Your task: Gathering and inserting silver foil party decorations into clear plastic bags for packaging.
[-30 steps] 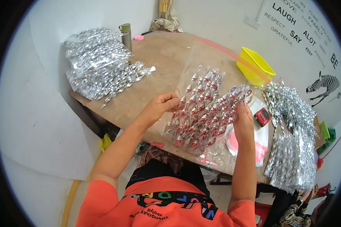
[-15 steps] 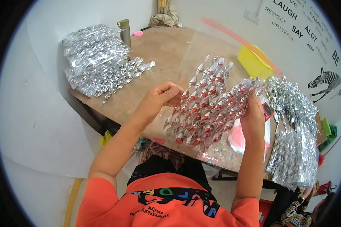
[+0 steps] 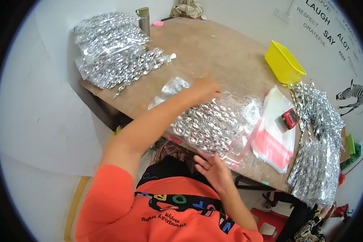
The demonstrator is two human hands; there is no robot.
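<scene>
A bundle of shiny silver twisted strips (image 3: 205,127) lies by the near edge of the table, with clear plastic film about it. My left hand (image 3: 205,89) is over the far side of the bundle, my forearm crossing above its left part. Motion smears the fingers of this hand, so whether they grip anything is hidden. At the near edge of the bundle, my right hand (image 3: 214,171) is open, palm up and fingers apart, close to the plastic. Loose white strands (image 3: 250,111) lie just right of the bundle.
Flat clear bags with pink bands (image 3: 273,139) lie at right, a red tape measure (image 3: 289,118) on them. More silver strips (image 3: 316,149) hang over the right edge. Bagged silver strips (image 3: 109,44), a bottle (image 3: 144,23) and a yellow bin (image 3: 284,64) stand farther off.
The silver strips, held up between both hands before, are now down at the table's near edge. My left hand has moved right across them; my right hand has let go and come nearer to me.
</scene>
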